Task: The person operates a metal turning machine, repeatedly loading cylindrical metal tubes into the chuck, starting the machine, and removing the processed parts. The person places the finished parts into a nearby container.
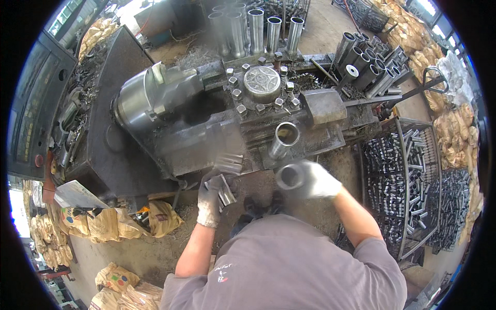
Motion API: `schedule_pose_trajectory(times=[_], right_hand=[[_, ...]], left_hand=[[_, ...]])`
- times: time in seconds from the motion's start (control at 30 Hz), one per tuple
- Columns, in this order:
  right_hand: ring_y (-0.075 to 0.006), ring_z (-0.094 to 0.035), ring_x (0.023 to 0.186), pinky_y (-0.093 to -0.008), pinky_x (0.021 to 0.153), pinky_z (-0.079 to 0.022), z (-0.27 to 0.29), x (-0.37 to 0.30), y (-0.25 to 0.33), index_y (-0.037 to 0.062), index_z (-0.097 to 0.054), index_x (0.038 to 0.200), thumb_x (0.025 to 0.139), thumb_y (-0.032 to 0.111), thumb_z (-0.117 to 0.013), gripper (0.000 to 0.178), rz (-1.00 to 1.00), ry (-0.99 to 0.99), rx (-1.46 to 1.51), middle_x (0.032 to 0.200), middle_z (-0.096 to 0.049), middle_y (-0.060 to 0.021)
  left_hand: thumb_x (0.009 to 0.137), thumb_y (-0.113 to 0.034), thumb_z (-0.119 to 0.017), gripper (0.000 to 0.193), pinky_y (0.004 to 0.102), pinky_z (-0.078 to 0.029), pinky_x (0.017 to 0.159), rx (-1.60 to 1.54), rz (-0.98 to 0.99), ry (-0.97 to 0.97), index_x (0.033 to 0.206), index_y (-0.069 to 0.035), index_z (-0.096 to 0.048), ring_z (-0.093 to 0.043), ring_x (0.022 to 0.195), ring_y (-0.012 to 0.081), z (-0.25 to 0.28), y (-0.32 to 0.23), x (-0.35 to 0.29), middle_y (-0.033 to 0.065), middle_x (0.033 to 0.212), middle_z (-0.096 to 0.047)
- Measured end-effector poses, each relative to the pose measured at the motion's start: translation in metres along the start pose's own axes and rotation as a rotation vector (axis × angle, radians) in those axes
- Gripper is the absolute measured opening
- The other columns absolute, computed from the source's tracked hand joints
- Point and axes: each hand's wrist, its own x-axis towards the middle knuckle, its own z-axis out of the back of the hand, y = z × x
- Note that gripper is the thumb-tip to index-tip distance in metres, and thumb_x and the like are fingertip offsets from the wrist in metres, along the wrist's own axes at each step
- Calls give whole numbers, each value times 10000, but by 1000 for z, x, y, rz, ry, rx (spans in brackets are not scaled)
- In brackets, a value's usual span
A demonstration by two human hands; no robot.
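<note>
My left hand (209, 199), in a grey-stained white work glove, is closed on a ridged metal piece (226, 193) in front of the lathe. A similar ridged metal piece (229, 163) lies just beyond it on the machine's near edge. My right hand (316, 181), also gloved and smeared by motion, is closed on a short metal tube (290, 177) whose round open end faces up. Past that hand, another metal tube (284, 140) stands upright on the lathe. The lathe chuck (142, 96) sits at the left, and the bolted tool post (262, 82) is in the middle.
Several steel tubes (256, 31) stand along the lathe's back, and more tubes (369, 64) are stacked at the right. A wire cage (400, 186) full of small metal parts stands at right. Sacks (103, 225) lie at the left. A haze blurs parts of the picture.
</note>
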Motion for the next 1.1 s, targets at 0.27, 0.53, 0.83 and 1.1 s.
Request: schedule_pose_trajectory(times=[0.27,0.53,0.83,1.1], right_hand=[[-280,-788,1054,-405,937,-616,39,39,11,28,-705,1309,740,174,-936,631,-56,-229,128,1150,-799,-178],[-403,-784,914,-480,820,-636,-2,50,-38,65,-716,1143,841,310,-861,416,-203,-263,-141,1052,-789,-206],[-420,-734,769,-500,683,-602,-144,123,-4,40,-659,1167,909,242,-754,342,40,-84,-643,931,-712,-212],[-242,-764,885,-406,817,-585,-83,168,71,33,-767,1191,901,386,-791,457,-255,37,90,970,-795,-154]], left_hand=[[723,-290,-1043,833,389,-637,889,1062,-879,57,1389,-38,-610,-782,1022,235,-121,2,24,149,1171,-780],[996,-301,-770,570,401,-608,953,203,-346,-96,1453,-22,-573,-731,1085,236,-13,-43,-21,117,1207,-737],[996,-840,-474,888,566,-646,898,-418,-181,180,1349,-51,-680,-762,1052,395,84,-36,21,173,1175,-772],[988,-825,-507,874,586,-612,905,-502,-189,92,1299,-30,-692,-745,1053,404,90,-42,54,176,1180,-762]])
